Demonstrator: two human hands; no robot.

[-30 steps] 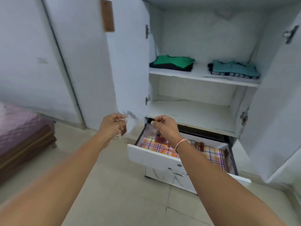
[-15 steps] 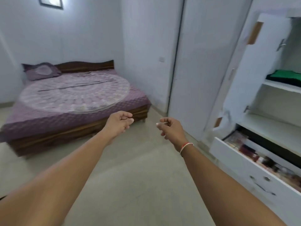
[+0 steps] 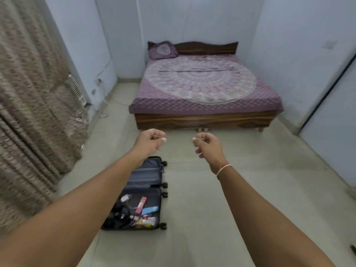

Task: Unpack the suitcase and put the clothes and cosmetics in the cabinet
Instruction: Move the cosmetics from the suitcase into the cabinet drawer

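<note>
A dark suitcase (image 3: 143,182) lies open on the floor, partly under my left forearm. Its near half holds loose items: a pink tube (image 3: 141,204), a light blue pack (image 3: 150,210), a white charger (image 3: 125,198) and black items (image 3: 117,216). The far half looks zipped flat. My left hand (image 3: 150,141) hovers above the suitcase's far end, fingers loosely curled, holding nothing. My right hand (image 3: 207,145) hangs level with it to the right, also loosely curled and holding nothing. The cabinet is out of view.
A wooden bed (image 3: 204,120) with a purple patterned cover stands ahead against the far wall. A brown curtain (image 3: 28,93) hangs along the left. A white door panel (image 3: 331,132) is at the right. Beige floor tiles lie between suitcase and bed.
The view has swung left, from the open cabinet and drawer past the bed to the suitcase. Both hands stay raised in front of me and hold nothing.
</note>
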